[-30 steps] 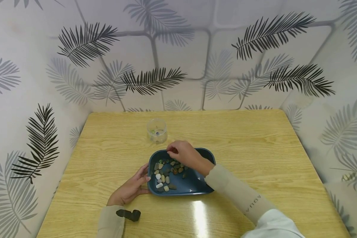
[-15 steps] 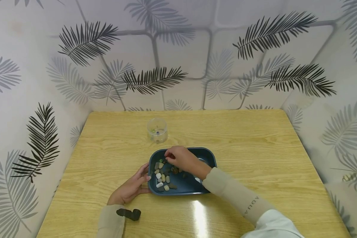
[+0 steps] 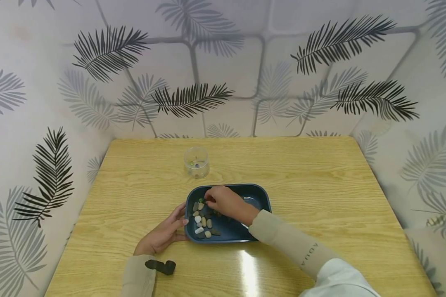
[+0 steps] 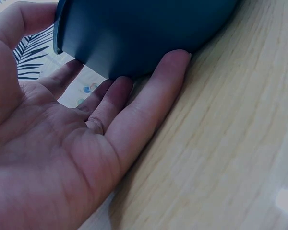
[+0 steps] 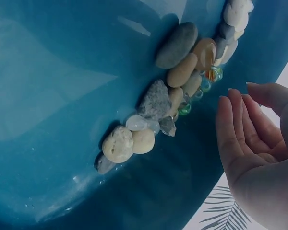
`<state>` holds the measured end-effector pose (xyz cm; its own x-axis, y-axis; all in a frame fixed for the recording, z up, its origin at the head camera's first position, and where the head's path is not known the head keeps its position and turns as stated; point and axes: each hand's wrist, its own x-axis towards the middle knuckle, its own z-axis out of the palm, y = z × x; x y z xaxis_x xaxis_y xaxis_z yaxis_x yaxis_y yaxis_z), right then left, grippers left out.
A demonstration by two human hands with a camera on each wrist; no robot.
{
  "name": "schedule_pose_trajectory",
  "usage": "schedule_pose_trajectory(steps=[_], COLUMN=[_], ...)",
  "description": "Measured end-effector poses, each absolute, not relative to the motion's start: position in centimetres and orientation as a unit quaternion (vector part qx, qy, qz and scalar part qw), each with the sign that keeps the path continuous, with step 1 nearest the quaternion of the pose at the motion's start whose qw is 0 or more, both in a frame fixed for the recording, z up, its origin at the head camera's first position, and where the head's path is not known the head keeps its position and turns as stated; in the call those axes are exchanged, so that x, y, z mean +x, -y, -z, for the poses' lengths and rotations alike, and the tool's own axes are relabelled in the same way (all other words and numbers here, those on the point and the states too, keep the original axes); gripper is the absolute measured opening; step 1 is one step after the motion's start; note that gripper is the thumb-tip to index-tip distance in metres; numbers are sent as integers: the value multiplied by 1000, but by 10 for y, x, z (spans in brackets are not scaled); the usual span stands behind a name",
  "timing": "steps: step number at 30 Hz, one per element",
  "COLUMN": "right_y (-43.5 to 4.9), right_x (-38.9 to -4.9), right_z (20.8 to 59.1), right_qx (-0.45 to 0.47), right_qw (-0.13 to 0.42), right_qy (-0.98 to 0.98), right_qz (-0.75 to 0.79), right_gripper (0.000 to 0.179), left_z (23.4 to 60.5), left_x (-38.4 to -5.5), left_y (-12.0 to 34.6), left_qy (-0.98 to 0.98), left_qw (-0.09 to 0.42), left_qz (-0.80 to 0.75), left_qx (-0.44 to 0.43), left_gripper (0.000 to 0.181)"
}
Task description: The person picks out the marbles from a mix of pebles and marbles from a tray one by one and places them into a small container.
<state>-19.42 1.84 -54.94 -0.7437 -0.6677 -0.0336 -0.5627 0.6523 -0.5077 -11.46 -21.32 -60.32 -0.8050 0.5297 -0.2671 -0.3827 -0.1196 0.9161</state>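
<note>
Mid-tabletop [image 3: 301, 177], the left hand [image 3: 164, 232] grips the blue tray [image 3: 236, 230] at nine o'clock. The right hand [image 3: 226, 201], fingers loosely bent, holds nothing I can see near marbles [image 5: 184, 109] at the tray's ten o'clock.

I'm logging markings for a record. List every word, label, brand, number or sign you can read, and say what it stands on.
"AQUA", probably: dark lettering on the right sleeve, small and slanted, so its spelling is uncertain.
No readable text shows on the blue tray, the clear container, the stones or the black wrist strap.
</note>
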Motion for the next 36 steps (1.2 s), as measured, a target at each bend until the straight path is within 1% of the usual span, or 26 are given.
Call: schedule_pose_trajectory(steps=[8, 15, 23, 36], right_y=[-15, -11, -7, -2], right_x=[-195, -195, -194, -193], right_z=[556, 558, 559, 559], right_qx=[-350, -350, -359, -355], right_qw=[98, 99, 79, 93], right_qy=[-903, -905, -911, -917], right_qz=[228, 222, 185, 159], right_gripper=[19, 19, 19, 20], left_z=[602, 601, 601, 601], left_x=[-114, -113, -113, -113], left_y=[213, 213, 213, 213], left_qy=[-587, -589, -585, -586], left_qw=[307, 306, 308, 307], left_qz=[-746, -745, -746, -747], left_qx=[68, 70, 77, 74], left_gripper=[64, 64, 63, 64])
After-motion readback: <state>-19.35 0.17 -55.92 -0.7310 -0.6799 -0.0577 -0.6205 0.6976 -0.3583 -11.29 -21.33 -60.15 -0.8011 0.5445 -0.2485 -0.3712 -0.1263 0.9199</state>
